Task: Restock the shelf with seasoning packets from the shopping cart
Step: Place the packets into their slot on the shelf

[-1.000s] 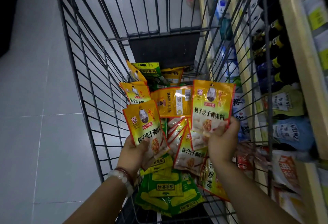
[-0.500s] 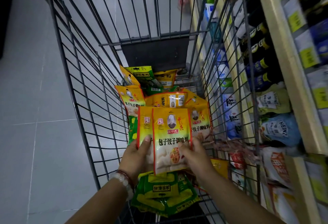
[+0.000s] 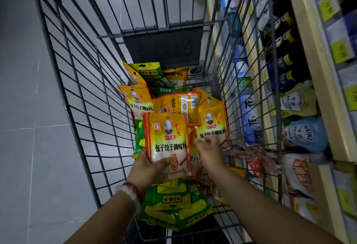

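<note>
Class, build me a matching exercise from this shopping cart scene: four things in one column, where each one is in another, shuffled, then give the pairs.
Things
1. yellow packet stack
2. green packets
3. Heinz pouch
4. beaded bracelet

Places
A. on the shelf right of the cart
B. on the left wrist
C. held in the left hand
D. on the cart floor, nearest the camera

Pairs: 1-C, 2-D, 3-A, 4-B

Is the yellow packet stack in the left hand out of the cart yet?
No. The yellow seasoning packet stack, gripped by the left hand, sits inside the wire shopping cart.
</note>
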